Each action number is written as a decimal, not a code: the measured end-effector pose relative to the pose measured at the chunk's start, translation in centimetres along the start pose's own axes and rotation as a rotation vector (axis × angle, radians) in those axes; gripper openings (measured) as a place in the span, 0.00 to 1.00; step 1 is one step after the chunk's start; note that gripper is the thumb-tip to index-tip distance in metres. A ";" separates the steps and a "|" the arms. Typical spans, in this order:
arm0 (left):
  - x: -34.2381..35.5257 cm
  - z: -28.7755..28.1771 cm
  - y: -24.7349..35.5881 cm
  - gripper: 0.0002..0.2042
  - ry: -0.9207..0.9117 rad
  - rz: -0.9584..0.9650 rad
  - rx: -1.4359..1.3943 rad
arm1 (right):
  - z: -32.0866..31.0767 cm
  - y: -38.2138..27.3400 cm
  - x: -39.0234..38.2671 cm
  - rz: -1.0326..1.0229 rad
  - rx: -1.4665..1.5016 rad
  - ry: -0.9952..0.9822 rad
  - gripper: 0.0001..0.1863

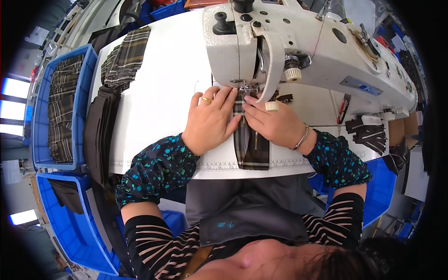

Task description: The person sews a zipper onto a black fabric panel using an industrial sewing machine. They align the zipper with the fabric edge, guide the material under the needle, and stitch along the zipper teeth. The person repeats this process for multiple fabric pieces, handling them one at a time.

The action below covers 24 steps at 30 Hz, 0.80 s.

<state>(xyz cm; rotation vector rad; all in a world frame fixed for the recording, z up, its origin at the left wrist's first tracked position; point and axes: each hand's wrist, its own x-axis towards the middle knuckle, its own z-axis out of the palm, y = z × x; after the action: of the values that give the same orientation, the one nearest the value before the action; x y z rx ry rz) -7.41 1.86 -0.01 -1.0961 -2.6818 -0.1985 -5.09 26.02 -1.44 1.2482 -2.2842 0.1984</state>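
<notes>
A plaid fabric piece [252,149] lies on the white sewing table [158,102], running from the table's front edge up under the presser foot of a white sewing machine [289,46]. My left hand [210,121] lies flat on the fabric's left side, fingers spread toward the needle, a gold ring on one finger. My right hand [275,123] presses the fabric's right side just below the needle, with a thimble-like band on a finger and a bracelet at the wrist. Both hands hold the fabric down flat.
A stack of plaid pieces [125,58] and a dark fabric stack [100,133] lie at the table's left. Blue bins [60,107] with plaid pieces stand further left, another blue bin [70,224] below. Dark cut pieces [371,133] sit at the right.
</notes>
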 end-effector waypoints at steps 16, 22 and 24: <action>3.5 2.4 -3.3 0.12 0.101 -0.040 0.004 | -0.1 0.1 -0.2 0.003 0.143 -0.029 0.07; 2.8 1.6 -2.9 0.11 0.092 -0.027 0.068 | 0.0 0.2 -0.4 0.008 0.161 -0.011 0.07; 1.8 0.7 -2.0 0.14 0.105 0.012 0.052 | 0.1 0.2 -0.4 0.004 0.162 -0.003 0.07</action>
<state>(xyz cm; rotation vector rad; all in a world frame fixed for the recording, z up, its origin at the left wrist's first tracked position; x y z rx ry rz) -10.21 1.78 -0.22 -1.0555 -2.5731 -0.1774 -5.17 26.41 -1.73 1.3241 -2.3114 0.3901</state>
